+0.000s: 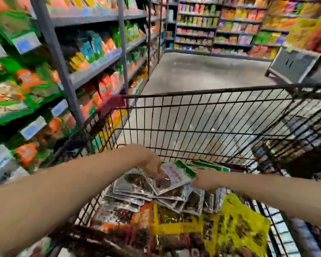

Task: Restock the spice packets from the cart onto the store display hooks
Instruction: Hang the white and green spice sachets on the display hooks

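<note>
A black wire cart [202, 112] stands in front of me. Inside lies a fanned stack of clear spice packets [137, 184] with dark contents and green header strips. My left hand [152, 164] reaches down into the cart, and its curled fingers grip the top spice packet [174, 175] of the stack. My right hand [204, 182] holds the right edge of the same stack, with its fingers hidden behind the packets. Yellow and red bags [235, 227] fill the near part of the cart.
Grey shelving [93, 73] with green and orange packets runs along the left, close to the cart's side. A grey concrete aisle [202, 71] stretches ahead to more stocked shelves. A dark grey bin [293, 64] stands at the right.
</note>
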Demonstrator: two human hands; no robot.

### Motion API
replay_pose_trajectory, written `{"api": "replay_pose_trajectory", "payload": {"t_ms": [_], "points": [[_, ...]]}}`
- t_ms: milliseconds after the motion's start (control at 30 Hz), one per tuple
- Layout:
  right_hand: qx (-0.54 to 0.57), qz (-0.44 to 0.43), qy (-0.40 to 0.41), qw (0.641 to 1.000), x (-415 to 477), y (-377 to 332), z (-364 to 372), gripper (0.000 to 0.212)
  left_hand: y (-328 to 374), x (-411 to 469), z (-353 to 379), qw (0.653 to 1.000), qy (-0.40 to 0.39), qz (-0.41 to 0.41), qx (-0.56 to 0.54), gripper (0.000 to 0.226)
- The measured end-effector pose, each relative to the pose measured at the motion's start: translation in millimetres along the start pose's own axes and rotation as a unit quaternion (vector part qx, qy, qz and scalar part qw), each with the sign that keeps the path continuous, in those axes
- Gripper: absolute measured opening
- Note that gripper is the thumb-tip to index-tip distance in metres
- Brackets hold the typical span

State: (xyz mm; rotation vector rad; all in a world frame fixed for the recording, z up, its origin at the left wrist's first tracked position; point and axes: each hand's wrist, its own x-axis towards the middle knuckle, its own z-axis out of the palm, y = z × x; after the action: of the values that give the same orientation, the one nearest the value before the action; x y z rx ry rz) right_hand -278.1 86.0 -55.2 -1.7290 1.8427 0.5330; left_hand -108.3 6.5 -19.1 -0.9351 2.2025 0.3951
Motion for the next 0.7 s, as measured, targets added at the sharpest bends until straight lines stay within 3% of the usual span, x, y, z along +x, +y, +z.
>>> {"api": "replay_pose_trajectory", "payload": {"t_ms": [167,267,367,500,633,700], "points": [[0.147,0.075,0.045,0.985,64.6,33.1,70.7,0.04,-8.0,85.9,32.5,0.996,0.081,0.019,-0.017,0.053],[0.251,0.085,0.069,0.962,80.1,34.2,97.5,0.024,-24.7,112.8,74.5,0.997,0.068,0.023,-0.017,0.067],[0.284,0.108,0.122,0.945,84.0,27.1,102.5,0.015,-31.1,123.2,102.3,0.992,0.122,0.032,0.0,0.071],[0.381,0.098,0.096,0.914,85.6,17.5,106.1,0.049,-23.4,126.3,103.2,0.994,0.091,-0.005,0.058,0.079],[0.525,0.13,0.127,0.832,83.4,16.5,110.1,0.057,-10.8,115.3,108.5,0.991,0.101,-0.016,0.085,0.08],[0.592,0.146,0.123,0.783,84.5,19.3,110.1,0.048,-10.6,114.7,110.4,0.992,0.109,-0.012,0.07,0.078]]}}
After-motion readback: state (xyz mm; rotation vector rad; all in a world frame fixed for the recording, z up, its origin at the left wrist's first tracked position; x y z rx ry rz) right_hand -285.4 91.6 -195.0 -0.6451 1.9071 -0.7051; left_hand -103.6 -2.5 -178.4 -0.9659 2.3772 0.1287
